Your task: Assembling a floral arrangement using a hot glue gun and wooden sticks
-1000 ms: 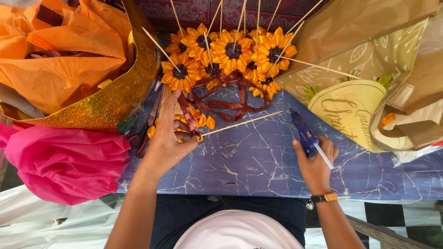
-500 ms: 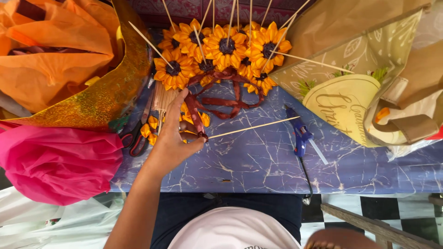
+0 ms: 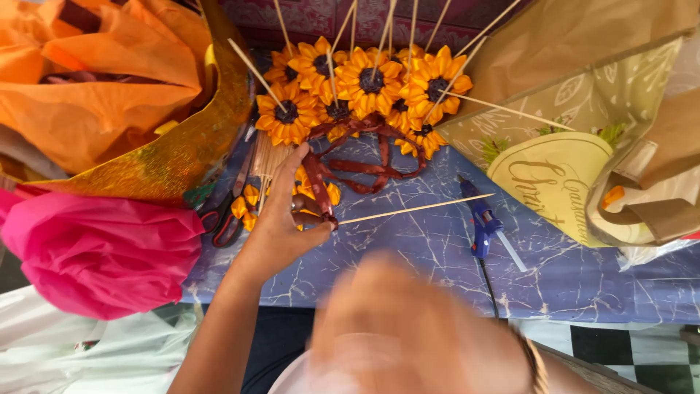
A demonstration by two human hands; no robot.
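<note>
The left hand (image 3: 281, 222) rests on the blue marbled table (image 3: 408, 255), fingers pinched on the end of a thin wooden stick (image 3: 415, 209) and a dark red ribbon (image 3: 357, 164). The stick lies flat, running from the hand toward the glue gun (image 3: 480, 222). The ribbon curls just below the cluster of orange paper sunflowers (image 3: 364, 84). The right hand (image 3: 415, 332) is a close blur nearer the camera than the stick; its grip cannot be told. Scissors (image 3: 222, 211) lie left of the left hand.

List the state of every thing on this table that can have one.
Left hand: pinching a thin wooden stick lying flat.
Right hand: raised near the camera, blurred, grip unclear.
Blue glue gun: lying unheld.
Dark red ribbon: loose, looped.
Orange fabric sunflowers: on sticks, bunched.
</note>
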